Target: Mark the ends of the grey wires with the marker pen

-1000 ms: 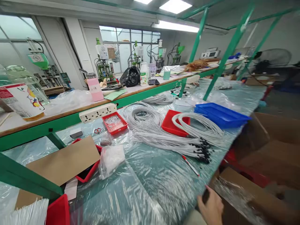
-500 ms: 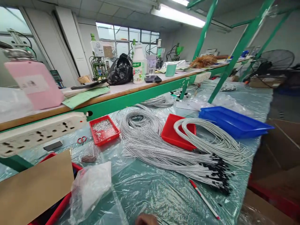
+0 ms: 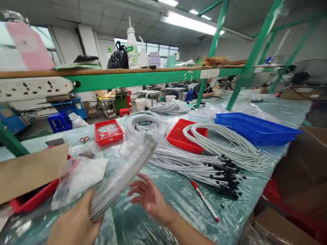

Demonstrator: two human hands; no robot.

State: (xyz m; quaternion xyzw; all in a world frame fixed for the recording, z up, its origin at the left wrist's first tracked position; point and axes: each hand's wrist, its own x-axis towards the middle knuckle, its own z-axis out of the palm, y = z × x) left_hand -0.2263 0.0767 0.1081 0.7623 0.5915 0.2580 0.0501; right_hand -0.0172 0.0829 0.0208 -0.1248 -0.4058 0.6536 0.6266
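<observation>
Workshop with strip lights overhead; the foreground is taken up by a long workbench (image 3: 176, 192) covered in clear, wrinkled film. Above its far edge a shelf (image 3: 143, 79) is carried on green metalwork. Across the centre are laid long grey-white wires (image 3: 184, 166), looped at the far left, their black-tipped ends directed near right. At the far right a blue tray (image 3: 276, 139) is placed, with a loop of off-white wires (image 3: 227, 144) just nearer. At the left, a cardboard sheet (image 3: 33, 172) is rested over a red tray, and a plastic bag (image 3: 79, 182) is set beside it.

At near centre-left, a bundle of pale strands (image 3: 122, 178) is held up over the bench, blurred. Its long axis is slanted: the lower end is pointed near left, the upper end far right, towards the wires. The lower end is clasped by the left hand (image 3: 74, 219), fingers wrapped round it. Nothing is held by the right hand (image 3: 149, 197); its fingers are loosely curved and spread, just right of the bundle and apart from it.

Small items: a red-capped pen (image 3: 204, 200) is aligned far left to near right; red-handled scissors (image 3: 84, 140) are seen farther left.
</observation>
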